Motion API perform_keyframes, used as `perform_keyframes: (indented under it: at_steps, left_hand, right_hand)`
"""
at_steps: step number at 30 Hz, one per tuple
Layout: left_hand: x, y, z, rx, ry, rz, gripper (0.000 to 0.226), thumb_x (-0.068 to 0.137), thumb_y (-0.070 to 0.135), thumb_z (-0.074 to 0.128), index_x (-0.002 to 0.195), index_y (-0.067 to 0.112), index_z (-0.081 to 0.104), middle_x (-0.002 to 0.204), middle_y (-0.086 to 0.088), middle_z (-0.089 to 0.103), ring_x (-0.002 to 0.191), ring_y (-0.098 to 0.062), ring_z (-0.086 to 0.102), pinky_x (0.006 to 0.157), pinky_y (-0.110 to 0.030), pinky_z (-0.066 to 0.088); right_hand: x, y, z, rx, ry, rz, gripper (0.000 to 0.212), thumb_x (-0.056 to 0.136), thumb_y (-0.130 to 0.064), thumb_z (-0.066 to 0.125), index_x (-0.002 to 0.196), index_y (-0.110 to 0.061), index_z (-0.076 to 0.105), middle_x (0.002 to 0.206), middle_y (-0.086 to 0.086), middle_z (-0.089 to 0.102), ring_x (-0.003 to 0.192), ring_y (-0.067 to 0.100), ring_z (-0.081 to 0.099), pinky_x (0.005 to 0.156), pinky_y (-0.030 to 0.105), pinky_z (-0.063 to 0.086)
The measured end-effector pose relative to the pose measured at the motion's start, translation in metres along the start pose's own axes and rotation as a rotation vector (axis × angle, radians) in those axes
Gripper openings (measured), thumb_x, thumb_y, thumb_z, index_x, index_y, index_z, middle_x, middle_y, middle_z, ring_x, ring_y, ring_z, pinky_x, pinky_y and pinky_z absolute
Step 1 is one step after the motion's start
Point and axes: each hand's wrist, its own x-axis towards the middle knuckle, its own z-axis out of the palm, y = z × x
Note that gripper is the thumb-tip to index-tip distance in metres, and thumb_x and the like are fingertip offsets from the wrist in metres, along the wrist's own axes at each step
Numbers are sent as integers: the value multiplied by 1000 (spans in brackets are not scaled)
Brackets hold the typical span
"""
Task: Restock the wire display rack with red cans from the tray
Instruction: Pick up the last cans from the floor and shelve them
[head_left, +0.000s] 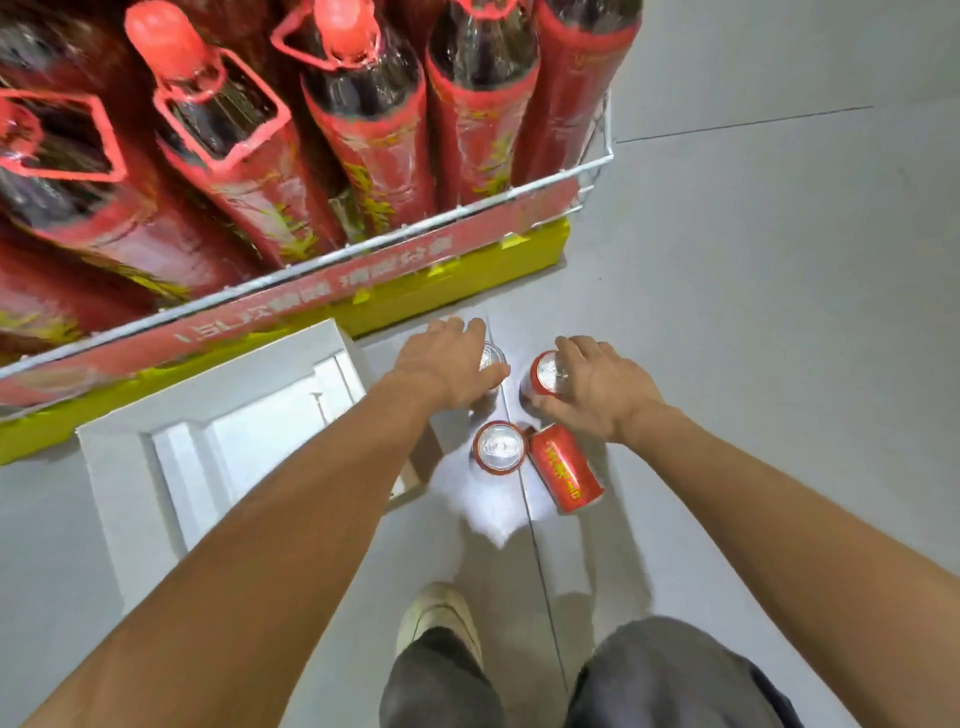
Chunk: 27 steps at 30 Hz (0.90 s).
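Note:
Several red cans stand on the grey floor below me. My left hand (449, 364) wraps around one upright can (491, 358), of which only the silver top shows. My right hand (597, 389) grips a second upright red can (543, 376) from the side. Closer to me, a third can (498, 447) stands upright and untouched. Beside it a can (563, 467) lies on its side. The wire display rack (363, 249) fills the upper left, packed with large red-labelled bottles (363, 124). A white tray (218, 426) sits on the floor left of the cans.
The rack's lower yellow base (467, 280) juts out just beyond the cans. My shoe (436, 613) and trouser legs are at the bottom. Open grey floor extends to the right.

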Motion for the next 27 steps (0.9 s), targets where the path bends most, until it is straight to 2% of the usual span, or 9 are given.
perform_keyframes:
  at_steps: [3,5,9,13,17,20,22,24,27]
  left_hand:
    - [16,-6,37,-72,36,25,65,92,55,64,134,11,42,129,-19,56,120,-40,53,92,-48,46]
    - [19,-11,58,-165,122,48,63,90,48,70,133,14,39,122,-18,56,112,-39,57,86,-46,47]
    - [21,-18,75,-398,257,62,62,81,35,80,131,20,47,118,-11,63,106,-33,60,82,-37,45]
    - [-8,-8,47,-552,296,45,60,71,33,83,123,24,55,112,-4,70,102,-29,65,85,-43,54]
    - [-81,3,-27,-620,306,64,58,69,31,87,121,21,61,106,-1,72,98,-25,66,82,-42,55]
    - [-154,13,-105,-645,378,45,51,66,27,87,112,22,64,94,6,70,89,-20,64,74,-34,51]
    - [-209,22,-166,-671,400,19,49,63,28,87,107,26,64,89,10,67,84,-16,61,69,-28,46]
    - [-268,30,-231,-697,416,-6,49,60,29,87,103,30,63,89,10,68,82,-15,63,67,-30,45]
    - [-358,45,-333,-734,476,-59,59,54,29,88,106,32,59,91,9,70,85,-18,67,69,-33,53]
  right_hand:
    - [15,8,25,65,65,-8,76,89,-68,59,140,-14,42,136,11,57,123,33,55,93,44,50]
    - [21,11,35,124,113,-13,72,87,-66,63,135,-15,45,130,11,61,116,33,59,89,43,52]
    - [28,7,38,235,168,-10,71,83,-62,70,133,-15,49,123,10,66,104,32,65,84,42,54]
    - [8,-10,8,296,214,-61,73,77,-56,76,132,-14,54,119,11,70,104,35,67,85,42,55]
    - [-47,-36,-74,318,211,-112,64,70,-55,79,120,-19,60,104,4,73,93,30,67,79,41,56]
    - [-99,-67,-162,333,199,-158,56,64,-57,78,107,-28,60,93,-3,73,87,27,67,74,40,57]
    - [-137,-91,-228,336,197,-218,55,62,-57,77,108,-31,61,90,-7,72,85,23,67,73,40,57]
    - [-178,-118,-297,334,209,-279,51,63,-55,79,105,-31,62,91,-9,70,84,20,67,71,38,57]
    - [-243,-159,-405,341,244,-364,51,64,-52,83,104,-30,61,93,-9,71,86,20,68,69,33,54]
